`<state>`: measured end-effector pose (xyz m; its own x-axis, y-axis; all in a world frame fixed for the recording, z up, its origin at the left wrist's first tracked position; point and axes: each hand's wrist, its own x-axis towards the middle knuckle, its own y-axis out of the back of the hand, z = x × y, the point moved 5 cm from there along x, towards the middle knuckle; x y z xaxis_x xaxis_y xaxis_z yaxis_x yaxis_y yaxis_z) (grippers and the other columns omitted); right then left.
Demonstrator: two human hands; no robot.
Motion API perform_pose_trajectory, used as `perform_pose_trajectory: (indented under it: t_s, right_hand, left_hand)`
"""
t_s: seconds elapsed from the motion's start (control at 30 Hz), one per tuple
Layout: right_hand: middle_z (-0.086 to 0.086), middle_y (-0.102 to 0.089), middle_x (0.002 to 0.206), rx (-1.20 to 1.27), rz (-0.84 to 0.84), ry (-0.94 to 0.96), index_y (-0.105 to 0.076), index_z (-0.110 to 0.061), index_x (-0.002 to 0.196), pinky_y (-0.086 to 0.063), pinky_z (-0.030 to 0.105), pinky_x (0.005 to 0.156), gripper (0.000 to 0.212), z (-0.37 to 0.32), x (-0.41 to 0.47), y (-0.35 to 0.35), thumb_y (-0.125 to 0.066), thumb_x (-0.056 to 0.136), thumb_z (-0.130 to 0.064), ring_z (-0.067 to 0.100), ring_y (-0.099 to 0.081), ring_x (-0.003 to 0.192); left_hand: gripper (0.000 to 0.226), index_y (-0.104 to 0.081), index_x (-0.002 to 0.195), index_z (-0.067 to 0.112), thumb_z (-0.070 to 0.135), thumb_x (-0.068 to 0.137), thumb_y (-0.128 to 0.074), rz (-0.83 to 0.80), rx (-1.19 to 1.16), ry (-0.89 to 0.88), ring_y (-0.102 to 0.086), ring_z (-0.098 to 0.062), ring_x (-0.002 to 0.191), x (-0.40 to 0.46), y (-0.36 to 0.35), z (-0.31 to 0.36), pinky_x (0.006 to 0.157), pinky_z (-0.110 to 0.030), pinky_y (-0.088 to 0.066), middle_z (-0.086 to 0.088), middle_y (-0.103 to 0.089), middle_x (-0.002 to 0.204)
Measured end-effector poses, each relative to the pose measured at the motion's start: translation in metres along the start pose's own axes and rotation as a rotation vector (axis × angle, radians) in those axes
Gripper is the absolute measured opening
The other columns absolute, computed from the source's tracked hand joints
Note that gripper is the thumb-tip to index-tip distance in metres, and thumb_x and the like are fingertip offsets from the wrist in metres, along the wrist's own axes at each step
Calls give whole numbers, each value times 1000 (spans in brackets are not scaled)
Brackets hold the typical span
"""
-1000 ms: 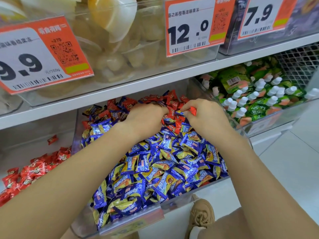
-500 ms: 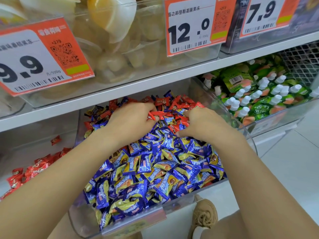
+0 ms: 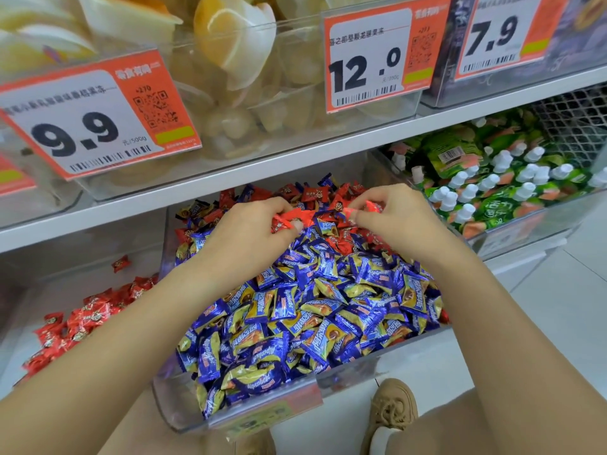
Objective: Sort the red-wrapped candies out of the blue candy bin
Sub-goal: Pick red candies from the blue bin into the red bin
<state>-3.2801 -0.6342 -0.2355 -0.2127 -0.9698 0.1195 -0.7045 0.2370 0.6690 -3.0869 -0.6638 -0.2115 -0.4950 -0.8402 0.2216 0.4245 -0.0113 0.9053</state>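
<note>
Shoe [image 3: 391, 412]: tan, on the floor below the bin [image 3: 184, 408]. Bin: clear, front heaped with blue candies [image 3: 315, 307] printed "Alpenliebe". Red candies [image 3: 331, 198]: mixed in at the back, so you reached deep. Your left hand [image 3: 249, 238] clutched several reds, likely gathered to move in one trip; your right hand [image 3: 397, 221] pinched one. Left bin [image 3: 75, 320]: reds, probably their home. Tags [image 3: 371, 57]: "9.9", "12.0", "7.9".
</note>
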Motion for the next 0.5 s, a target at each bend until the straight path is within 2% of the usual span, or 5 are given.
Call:
perform_pose_trajectory:
  t_s: [0.13, 0.2, 0.27, 0.33, 0.5]
  right_hand:
    - [-4, -67, 65, 316, -31, -42, -71, -22, 85, -50, 30, 63, 9, -5, -6, 3, -63, 89, -23, 20, -60, 66]
    - [-4, -64, 60, 447, -114, -61, -70, -20, 82, -48, 40, 66, 11, -18, -11, -1, -62, 88, -17, 24, -55, 62]
    - [-4, -61, 57, 598, -198, -96, -67, -17, 78, -42, 34, 57, 15, -33, -17, -8, -59, 89, -13, 21, -51, 53]
    - [-4, -58, 57, 680, -275, -135, -64, -14, 77, -38, 25, 49, 16, -48, -24, -18, -55, 90, -11, 13, -51, 45]
    - [-4, -60, 56, 684, -449, -137, -62, -17, 80, -42, 24, 51, 14, -88, -51, -52, -54, 91, -12, 11, -52, 47]
  left_hand:
    - [15, -66, 87, 24, 36, 92, -58, -70, -463, 242, -50, -5, 50, -8, -1, -12, 46, -19, -38, 8, -62, 62]
    - [20, -66, 91, 11, 30, 91, -60, -137, -805, 419, -41, -10, 45, -18, -1, -21, 37, -17, -30, -2, -58, 57]
    - [25, -61, 95, 2, 25, 85, -62, -190, -1062, 497, -39, -15, 47, -30, 2, -25, 33, -16, -23, -14, -60, 68]
    - [26, -59, 90, 4, 25, 76, -61, -212, -1207, 550, -37, -11, 39, -45, 11, -27, 32, -15, -21, -15, -63, 69]
    - [22, -60, 84, 3, 21, 72, -61, -178, -1275, 634, -34, -11, 35, -90, 47, -51, 30, -16, -21, -17, -60, 65]
